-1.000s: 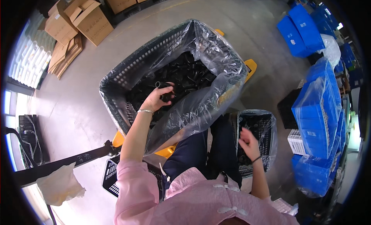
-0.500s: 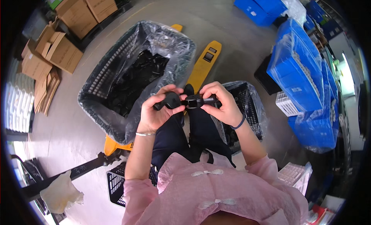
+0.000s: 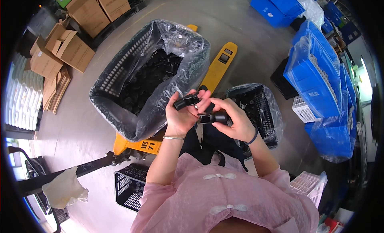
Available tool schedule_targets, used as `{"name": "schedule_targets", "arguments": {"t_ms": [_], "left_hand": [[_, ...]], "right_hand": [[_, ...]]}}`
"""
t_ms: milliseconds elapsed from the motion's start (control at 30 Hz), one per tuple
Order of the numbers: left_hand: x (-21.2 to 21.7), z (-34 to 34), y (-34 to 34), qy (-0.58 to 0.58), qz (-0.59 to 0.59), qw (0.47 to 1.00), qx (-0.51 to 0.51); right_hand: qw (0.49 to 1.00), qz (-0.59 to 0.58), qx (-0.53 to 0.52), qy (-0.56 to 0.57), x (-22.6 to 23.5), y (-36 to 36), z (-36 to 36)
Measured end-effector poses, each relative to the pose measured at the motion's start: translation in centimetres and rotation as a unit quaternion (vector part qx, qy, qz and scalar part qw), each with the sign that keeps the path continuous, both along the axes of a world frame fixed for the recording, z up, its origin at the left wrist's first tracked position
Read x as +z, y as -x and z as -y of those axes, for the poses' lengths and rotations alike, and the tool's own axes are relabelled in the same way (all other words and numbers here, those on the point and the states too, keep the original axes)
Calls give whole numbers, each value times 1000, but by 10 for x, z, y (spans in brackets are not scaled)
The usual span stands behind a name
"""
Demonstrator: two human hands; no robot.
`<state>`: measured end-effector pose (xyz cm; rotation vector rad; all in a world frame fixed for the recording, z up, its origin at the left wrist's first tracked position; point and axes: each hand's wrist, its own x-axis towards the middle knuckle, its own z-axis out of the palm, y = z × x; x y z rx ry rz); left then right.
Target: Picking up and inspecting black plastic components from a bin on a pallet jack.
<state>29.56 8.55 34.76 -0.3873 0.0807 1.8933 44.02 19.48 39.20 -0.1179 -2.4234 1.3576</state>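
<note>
At far left, open cardboard boxes [image 3: 75, 51] stand on the floor, and a pale cloth [image 3: 65, 187] hangs over the black handle bar [image 3: 94, 165] of a yellow pallet jack [image 3: 217, 71]. Right of these stands a large crate [image 3: 123, 65] lined with clear plastic, with many loose black parts [image 3: 150, 79] inside; its long side slants from lower left to upper right.

Just right of its near corner is the left hand [image 3: 181, 117], palm up and loosely spread. A black part [image 3: 186, 102] lies across its fingers, the thumb beside one end. Its long axis slants from the thumb side at lower left to the fingertips at upper right.

A second black part [image 3: 213, 118] sits a little nearer the body, below and right of the first. Its long axis runs almost level from left to right, the left end pointing at the left palm; whether it touches that palm is unclear. The right hand [image 3: 237, 120] comes in from the right, thumb and fingers closed about this part's right half.

Beyond the right hand stands a smaller lined crate [image 3: 271, 115], and farther right, blue bins [image 3: 320, 83] draped in plastic.
</note>
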Motion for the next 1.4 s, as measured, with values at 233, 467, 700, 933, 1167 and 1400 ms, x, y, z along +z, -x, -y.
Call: {"name": "schedule_targets", "arguments": {"t_ms": [233, 467, 700, 933, 1167, 1400], "left_hand": [[7, 3, -8, 147, -101, 981, -82], [11, -6, -14, 146, -139, 964, -173], [-4, -15, -13, 174, -264, 928, -197], [-94, 26, 157, 499, -648, 568, 90], [-205, 98, 238, 670, -633, 250, -298], [-224, 8, 221, 646, -686, 192, -273]], "right_hand": [[997, 3, 15, 77, -14, 13, 4], [952, 86, 47, 292, -33, 8, -16], [927, 104, -1, 359, -43, 0, -22], [950, 162, -197, 182, -110, -106, -91], [894, 411, -173, -34, -163, -135, -81], [852, 497, -155, 60, -175, -125, -60]]}}
